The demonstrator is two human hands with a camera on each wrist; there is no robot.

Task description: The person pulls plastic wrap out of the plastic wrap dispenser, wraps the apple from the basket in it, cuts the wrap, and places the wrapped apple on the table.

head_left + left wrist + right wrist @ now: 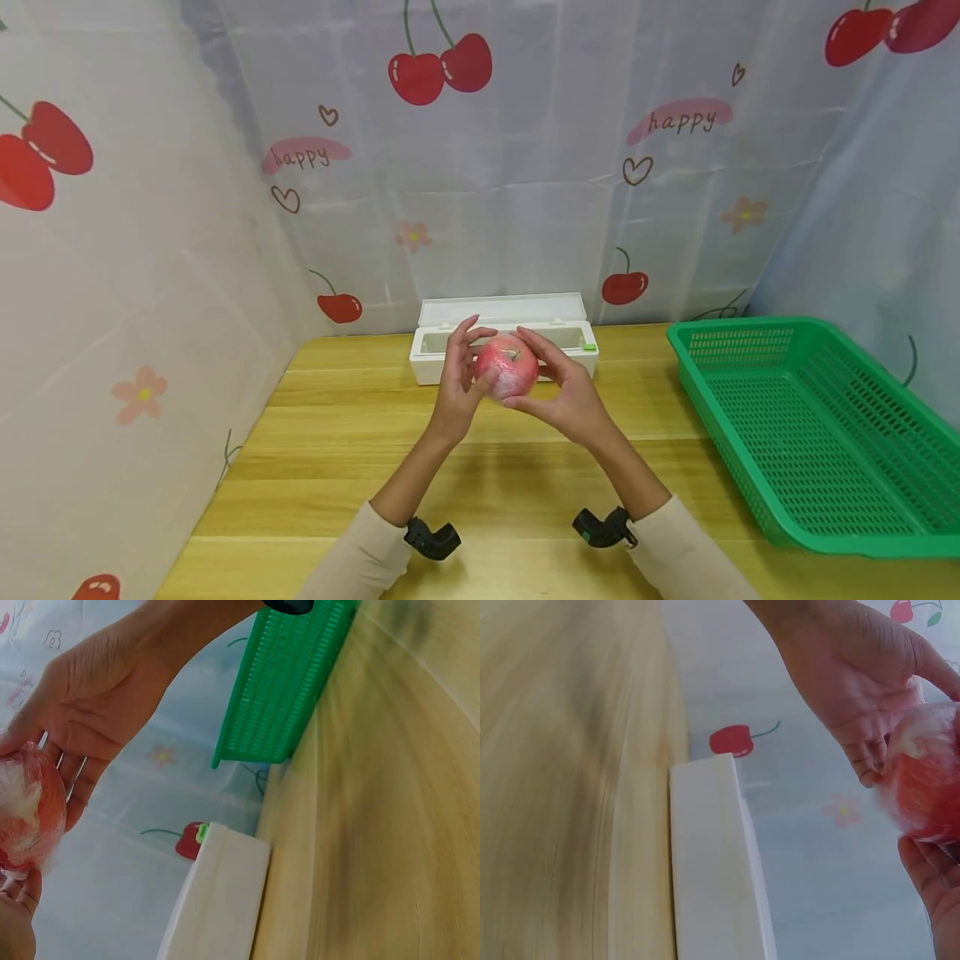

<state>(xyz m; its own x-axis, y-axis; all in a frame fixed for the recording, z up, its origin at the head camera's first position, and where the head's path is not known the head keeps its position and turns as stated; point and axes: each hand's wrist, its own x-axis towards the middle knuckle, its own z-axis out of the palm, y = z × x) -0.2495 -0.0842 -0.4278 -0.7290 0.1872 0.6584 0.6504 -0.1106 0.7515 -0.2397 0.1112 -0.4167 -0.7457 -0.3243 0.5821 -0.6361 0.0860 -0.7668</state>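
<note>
A red apple (pixel 508 367) is held in the air above the table, between both hands. Clear plastic film wraps it, crinkled and whitish on the underside in the left wrist view. My left hand (pixel 456 382) grips its left side, with the thumb across the lower front. On the other side my right hand (pixel 576 402) holds it between thumb and fingers. Behind the hands stands a long white box (pixel 427 368) with its lid raised; the hands and apple partly hide its front.
At the right of the wooden table (pixel 337 467) stands a green perforated basket (pixel 731 454). A bright green piece (pixel 589 347) sits on the white box's right end. Cherry-printed curtains (pixel 525 225) enclose the back and sides.
</note>
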